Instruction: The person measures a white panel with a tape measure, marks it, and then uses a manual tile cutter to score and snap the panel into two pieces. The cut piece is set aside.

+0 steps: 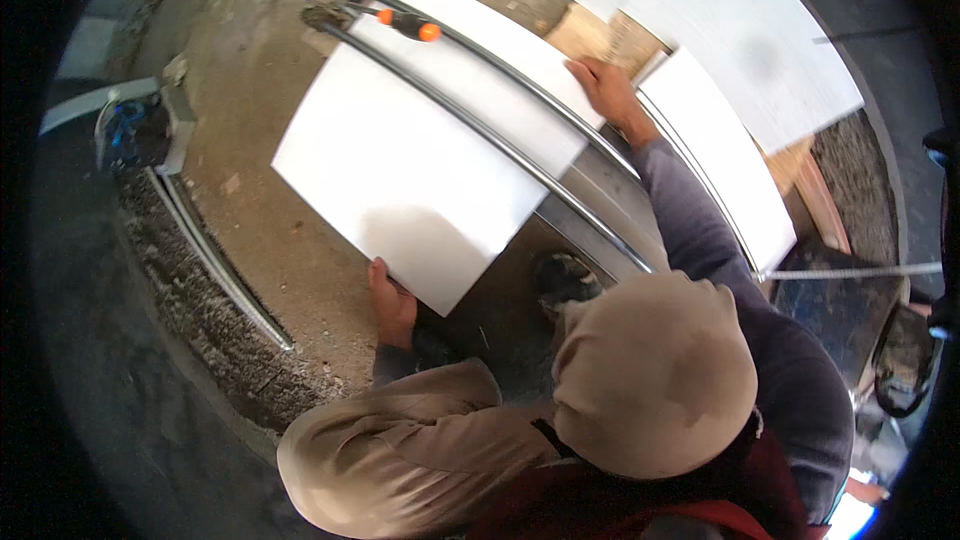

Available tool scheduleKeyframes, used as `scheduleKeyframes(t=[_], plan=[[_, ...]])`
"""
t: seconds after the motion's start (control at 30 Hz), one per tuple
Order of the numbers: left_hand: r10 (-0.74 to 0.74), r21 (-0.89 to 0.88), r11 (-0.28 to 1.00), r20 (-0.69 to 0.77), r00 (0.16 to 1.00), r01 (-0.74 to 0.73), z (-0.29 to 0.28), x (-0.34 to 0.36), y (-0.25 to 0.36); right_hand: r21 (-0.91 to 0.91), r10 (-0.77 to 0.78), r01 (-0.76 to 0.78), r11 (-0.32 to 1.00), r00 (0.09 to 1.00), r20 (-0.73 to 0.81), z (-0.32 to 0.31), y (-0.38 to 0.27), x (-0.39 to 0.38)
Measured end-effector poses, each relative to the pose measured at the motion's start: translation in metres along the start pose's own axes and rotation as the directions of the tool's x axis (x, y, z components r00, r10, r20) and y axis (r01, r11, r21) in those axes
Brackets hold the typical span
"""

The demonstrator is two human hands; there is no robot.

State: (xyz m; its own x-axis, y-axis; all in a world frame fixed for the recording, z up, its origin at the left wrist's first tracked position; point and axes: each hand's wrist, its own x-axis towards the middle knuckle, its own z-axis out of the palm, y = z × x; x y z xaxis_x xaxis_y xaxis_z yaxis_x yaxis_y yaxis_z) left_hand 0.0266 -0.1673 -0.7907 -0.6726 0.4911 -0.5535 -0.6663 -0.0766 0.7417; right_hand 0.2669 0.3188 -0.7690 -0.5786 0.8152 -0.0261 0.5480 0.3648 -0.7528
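A white flat panel lies tilted in front of me, with two long metal bars running across it. Rusty, dirt-caked ends of the bars sit at the far left. Between them is a black handle with orange ends. My left hand grips the panel's near-left edge, thumb up and the other fingers mostly hidden. At the far-right edge, my right hand is closed on the panel beside the farther bar, its fingertips partly hidden.
More white panels lie at the right, with a large pale sheet beyond. Pieces of brown board show between them. A metal strip lies at the left on dusty ground. My beige-clad knees are close below the panel.
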Motion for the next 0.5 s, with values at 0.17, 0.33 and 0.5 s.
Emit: scheduleKeyframes(t=[0.17,0.33,0.5], plan=[[0.053,-0.039,0.998,-0.100,0.994,-0.057,0.007,-0.001,-0.007,0.057,-0.098,0.102,0.993,0.992,-0.079,0.002,-0.003,-0.001],[0.025,-0.106,0.994,-0.089,0.996,-0.034,0.010,-0.003,-0.005,0.093,-0.075,0.080,0.992,0.996,-0.052,0.005,0.005,0.001],[0.005,-0.116,0.993,-0.104,0.995,-0.017,0.013,-0.005,-0.004,0.114,-0.072,0.079,0.990,0.995,-0.065,0.005,0.005,-0.001]])
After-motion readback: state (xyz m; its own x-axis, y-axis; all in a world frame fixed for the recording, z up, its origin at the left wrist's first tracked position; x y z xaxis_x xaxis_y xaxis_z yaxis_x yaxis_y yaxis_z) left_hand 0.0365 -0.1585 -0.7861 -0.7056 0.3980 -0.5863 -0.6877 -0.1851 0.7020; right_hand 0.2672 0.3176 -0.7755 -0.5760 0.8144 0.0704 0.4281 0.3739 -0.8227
